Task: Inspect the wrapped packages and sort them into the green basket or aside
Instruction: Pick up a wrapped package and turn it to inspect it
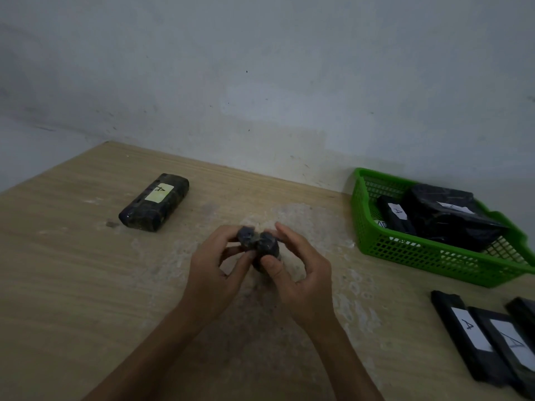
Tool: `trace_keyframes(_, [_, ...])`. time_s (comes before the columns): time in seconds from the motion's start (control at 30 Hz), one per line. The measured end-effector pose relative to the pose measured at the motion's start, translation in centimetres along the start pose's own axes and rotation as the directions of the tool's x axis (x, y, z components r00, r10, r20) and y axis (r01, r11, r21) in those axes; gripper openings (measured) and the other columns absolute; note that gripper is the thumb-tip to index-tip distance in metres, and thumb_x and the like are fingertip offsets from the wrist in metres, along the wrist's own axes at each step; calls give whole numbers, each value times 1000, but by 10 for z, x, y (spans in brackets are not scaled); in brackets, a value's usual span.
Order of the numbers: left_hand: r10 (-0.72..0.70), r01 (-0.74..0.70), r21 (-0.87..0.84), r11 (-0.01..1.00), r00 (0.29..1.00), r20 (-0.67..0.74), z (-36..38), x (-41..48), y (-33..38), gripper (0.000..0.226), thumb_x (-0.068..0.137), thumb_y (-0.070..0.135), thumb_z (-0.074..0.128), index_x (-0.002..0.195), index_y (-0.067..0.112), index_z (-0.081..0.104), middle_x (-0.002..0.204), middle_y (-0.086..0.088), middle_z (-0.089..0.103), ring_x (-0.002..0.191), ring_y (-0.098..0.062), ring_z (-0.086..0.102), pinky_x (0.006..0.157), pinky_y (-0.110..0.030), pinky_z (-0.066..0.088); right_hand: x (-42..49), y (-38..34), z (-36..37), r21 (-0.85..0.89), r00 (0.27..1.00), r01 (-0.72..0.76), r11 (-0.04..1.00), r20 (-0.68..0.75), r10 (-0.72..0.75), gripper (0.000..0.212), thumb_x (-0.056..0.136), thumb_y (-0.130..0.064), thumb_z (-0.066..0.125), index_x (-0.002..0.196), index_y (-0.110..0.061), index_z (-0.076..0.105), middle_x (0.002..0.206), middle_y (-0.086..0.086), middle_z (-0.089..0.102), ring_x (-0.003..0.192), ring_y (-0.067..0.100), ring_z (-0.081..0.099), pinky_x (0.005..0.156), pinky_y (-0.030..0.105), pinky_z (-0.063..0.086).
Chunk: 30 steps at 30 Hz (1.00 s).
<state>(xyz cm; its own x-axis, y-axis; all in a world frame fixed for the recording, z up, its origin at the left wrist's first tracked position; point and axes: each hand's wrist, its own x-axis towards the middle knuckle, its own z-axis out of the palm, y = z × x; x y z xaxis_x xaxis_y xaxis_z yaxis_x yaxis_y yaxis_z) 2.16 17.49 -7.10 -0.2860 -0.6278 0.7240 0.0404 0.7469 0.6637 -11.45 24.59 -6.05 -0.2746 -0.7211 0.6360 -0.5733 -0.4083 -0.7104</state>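
Observation:
Both hands hold a small black wrapped package (pixel 258 244) just above the middle of the wooden table. My left hand (pixel 215 266) grips its left side and my right hand (pixel 298 270) pinches its right side with the thumb on the front. A longer black package (pixel 155 202) with a yellowish "A" label lies flat at the far left. The green basket (pixel 428 256) stands at the right and holds several black labelled packages (pixel 443 212).
Three flat black packages (pixel 489 337) with white "A" labels lie side by side at the table's right front corner. The wooden table (pixel 86 285) meets a grey wall at the back. Its surface is worn pale around the middle.

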Motion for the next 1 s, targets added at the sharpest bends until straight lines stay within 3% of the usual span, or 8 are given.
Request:
trace_keyframes(0.1, [-145,133,-153,979,986,-76,1,1,5,37,84,24,55,119,33,47,116,34,55,110,4,57,84,-11,49,1,6,0,-12,983,-181,983,-44,180,50,87,-48,53,130,-25,52,122,-12,63,115,-2,56,97,19,45])
trace_keyframes(0.23, [-291,226,-345,911,945,-151,1,3,6,46,90,3,51,125,33,44,119,17,60,112,-1,58,88,-20,51,4,13,-3,5,877,-471,882,-104,469,40,95,-37,51,133,-26,50,130,-6,58,114,6,54,98,34,48])
trace_keyframes(0.33, [-375,271,-410,871,906,-197,2,5,6,44,93,-3,43,117,33,50,113,20,63,109,3,59,78,-15,53,8,15,-6,92,765,-636,766,-47,642,36,96,-35,48,131,-25,52,127,-4,55,109,8,53,94,29,46])
trace_keyframes(0.47, [-490,327,-513,793,843,-220,1,8,0,40,95,-1,41,111,33,52,118,10,59,107,-1,61,76,-16,53,11,16,-7,396,631,-746,536,162,759,30,98,-33,46,103,-14,67,110,11,68,96,29,67,87,48,55])
trace_keyframes(0.53, [-532,352,-547,759,820,-210,0,8,-4,37,95,-2,40,114,28,53,119,5,60,107,-6,62,77,-19,55,11,17,-9,469,649,-722,509,203,733,28,97,-26,47,102,-8,68,107,17,69,91,34,69,81,48,57])
trace_keyframes(0.73, [-677,451,-697,557,733,-66,-3,11,-13,26,99,11,32,106,15,56,109,-8,61,100,-21,61,74,-27,59,10,25,-16,385,742,-631,673,45,669,33,71,-40,70,94,-17,76,102,8,73,102,27,67,91,49,53])
trace_keyframes(0.83, [-708,541,-594,596,702,-71,-1,10,-18,14,96,15,44,101,16,57,110,-12,62,99,-23,64,71,-28,59,11,29,-21,406,754,-610,681,32,656,12,83,-17,67,93,-13,74,97,9,73,95,24,69,80,39,58])
trace_keyframes(1.0, [-715,560,-578,594,697,-60,4,15,-15,17,95,8,47,107,16,54,107,-9,64,88,-15,69,68,-26,59,17,22,-29,404,790,-556,726,-15,613,12,85,-4,64,90,-10,73,92,11,73,84,17,71,72,30,59])
